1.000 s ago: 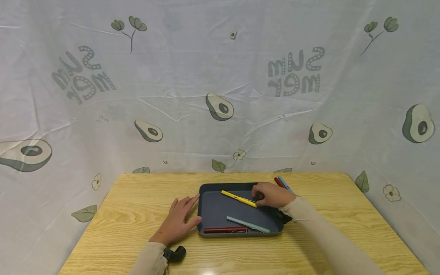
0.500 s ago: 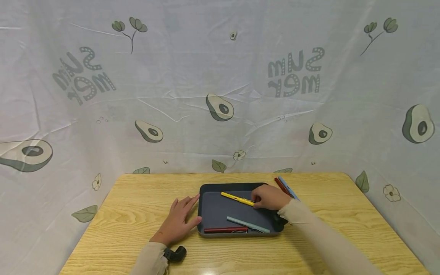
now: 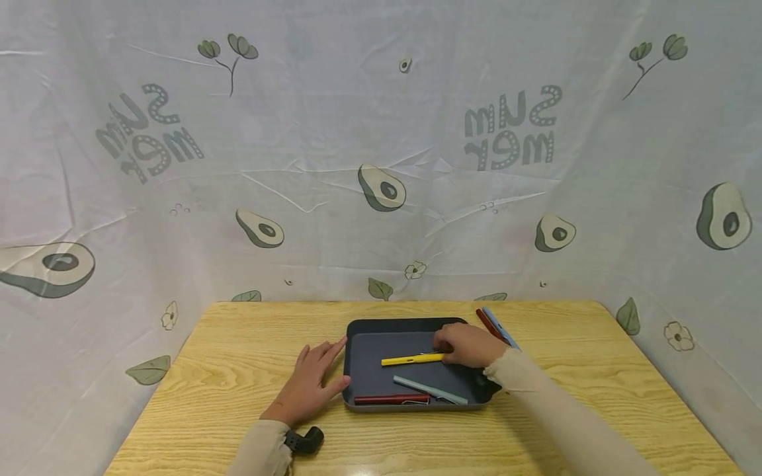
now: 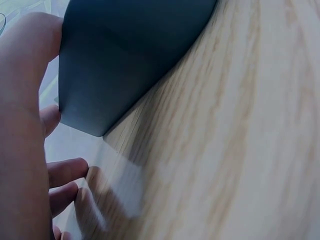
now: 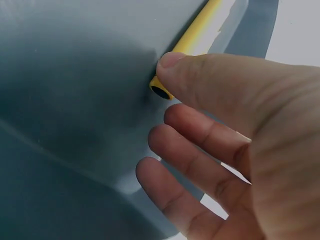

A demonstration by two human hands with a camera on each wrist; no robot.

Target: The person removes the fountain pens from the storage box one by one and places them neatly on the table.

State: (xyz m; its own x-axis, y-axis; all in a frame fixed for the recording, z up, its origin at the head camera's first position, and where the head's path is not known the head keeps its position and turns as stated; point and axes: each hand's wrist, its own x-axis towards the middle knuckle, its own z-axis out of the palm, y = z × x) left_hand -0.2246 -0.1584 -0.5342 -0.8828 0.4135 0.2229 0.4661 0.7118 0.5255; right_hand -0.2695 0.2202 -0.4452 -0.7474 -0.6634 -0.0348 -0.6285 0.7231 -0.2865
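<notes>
My right hand pinches a yellow pen near its end, over the right part of a dark grey tray. In the right wrist view the thumb lies on the yellow pen close to its black-tipped end, with the other fingers spread below. A red pen lies along the tray's near wall, and a pale teal pen slants beside it. My left hand rests at the tray's left side, thumb and fingertips against the rim. The left wrist view has that hand's fingers by the tray's outer wall.
A dark red pen and a light blue pen lie side by side on the wooden table, right of the tray and partly behind the right hand. A printed white curtain hangs behind the table.
The yellow pen has swung from a slant to nearly level across the tray, its left end coming nearer to me. My right hand has shifted slightly left and nearer; the left hand has stayed still.
</notes>
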